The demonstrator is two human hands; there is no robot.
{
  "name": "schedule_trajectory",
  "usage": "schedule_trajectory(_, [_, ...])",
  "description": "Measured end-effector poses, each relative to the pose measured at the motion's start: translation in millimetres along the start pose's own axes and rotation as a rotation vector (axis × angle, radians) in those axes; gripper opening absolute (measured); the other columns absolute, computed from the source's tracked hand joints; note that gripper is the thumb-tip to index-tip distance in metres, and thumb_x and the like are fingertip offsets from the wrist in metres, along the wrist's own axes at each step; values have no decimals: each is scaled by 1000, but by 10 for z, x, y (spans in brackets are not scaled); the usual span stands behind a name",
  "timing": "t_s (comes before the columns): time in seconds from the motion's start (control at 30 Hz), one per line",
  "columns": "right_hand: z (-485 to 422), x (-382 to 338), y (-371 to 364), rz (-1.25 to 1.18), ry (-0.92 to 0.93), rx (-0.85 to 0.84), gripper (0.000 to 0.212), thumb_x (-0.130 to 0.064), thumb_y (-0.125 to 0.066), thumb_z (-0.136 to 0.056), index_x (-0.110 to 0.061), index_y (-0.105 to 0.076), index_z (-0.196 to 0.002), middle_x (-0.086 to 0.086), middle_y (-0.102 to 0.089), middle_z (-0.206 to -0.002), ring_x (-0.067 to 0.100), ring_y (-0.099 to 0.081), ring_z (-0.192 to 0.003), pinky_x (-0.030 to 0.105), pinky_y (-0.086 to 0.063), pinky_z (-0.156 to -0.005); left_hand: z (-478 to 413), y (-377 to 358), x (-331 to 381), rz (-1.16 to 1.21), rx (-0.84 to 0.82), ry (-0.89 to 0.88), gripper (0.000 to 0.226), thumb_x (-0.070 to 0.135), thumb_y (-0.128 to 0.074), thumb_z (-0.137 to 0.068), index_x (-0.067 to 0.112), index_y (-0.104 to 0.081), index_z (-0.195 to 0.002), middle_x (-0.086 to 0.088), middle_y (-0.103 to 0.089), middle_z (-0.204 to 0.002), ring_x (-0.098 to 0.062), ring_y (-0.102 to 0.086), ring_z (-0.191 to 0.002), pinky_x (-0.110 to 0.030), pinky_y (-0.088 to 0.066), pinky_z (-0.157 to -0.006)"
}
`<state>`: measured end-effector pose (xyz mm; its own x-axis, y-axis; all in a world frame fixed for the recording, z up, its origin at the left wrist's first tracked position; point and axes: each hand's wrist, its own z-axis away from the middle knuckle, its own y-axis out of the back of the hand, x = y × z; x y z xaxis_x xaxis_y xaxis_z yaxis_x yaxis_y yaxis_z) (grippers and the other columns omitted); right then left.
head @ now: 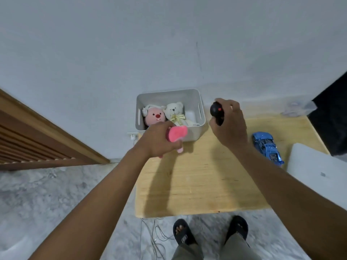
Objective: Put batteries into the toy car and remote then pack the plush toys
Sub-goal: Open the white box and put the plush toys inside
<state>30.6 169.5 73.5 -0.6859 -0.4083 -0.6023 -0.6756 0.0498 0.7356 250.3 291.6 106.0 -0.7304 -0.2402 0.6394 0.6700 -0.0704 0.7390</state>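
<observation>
Far wall (112, 53): plain, pale grey-white, evenly and softly lit. A thin dark line (199, 59) runs down it, right of centre.

Wall socket (133, 136): white, mounted low on the wall, just left of the table's far left corner.

Floor (47, 194): grey-white marbled stone, visible at left and near.

Table (197, 175): light wood top with visible grain, set against the far wall, occupying centre and right. Soft shadows (165, 169) fall on its left half.

Slatted wooden panel (28, 139): brown, horizontal slats, at far left, meeting the floor.

Cables (155, 235): thin, lying loose on the floor below the table's near edge.

Dark surface (332, 113): black, at the far right edge.
</observation>
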Motion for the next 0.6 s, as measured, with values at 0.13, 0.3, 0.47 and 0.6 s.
schedule_trajectory(0.13, [-483, -386, -137, 85, 180, -222, 56, -21, -62, -80, -24, -57, -135, 8, -54, -131, 38, -59, -103, 49, -56, -84, -305, 407, -13, -117, 210, -25, 57, 52, -78, -79, 23, -62, -125, 0, -61, -106, -20, -62, -80, -33, -53, -66])
schedule_trajectory(0.3, [-730, -645, -468, 343, 115, -617, 57, -29, -62, -82, -36, -52, -137, 2, -50, -133, 33, -54, -120, 45, -50, -96, -564, 506, -275, -245, 189, 113, 63, 45, -76, -83, 17, -55, -135, -8, -56, -121, -31, -62, -104, -37, -51, -88])
schedule_trajectory(0.47, [-679, -649, -823, 612, 116, -730, 47, -29, -59, -87, -28, -57, -134, 4, -52, -130, 34, -52, -122, 44, -45, -94, -705, 362, -470, -275, 127, 173, 63, 49, -72, -87, 16, -53, -138, -12, -59, -127, -33, -60, -115, -44, -54, -92])
schedule_trajectory(0.6, [-730, -591, -1025, 518, 68, -782, 32, -15, -59, -87, -18, -66, -118, 10, -64, -119, 34, -65, -106, 36, -51, -80, -797, 219, -535, -324, 78, 178, 56, 40, -72, -87, 18, -55, -136, -12, -62, -127, -32, -58, -120, -40, -52, -90])
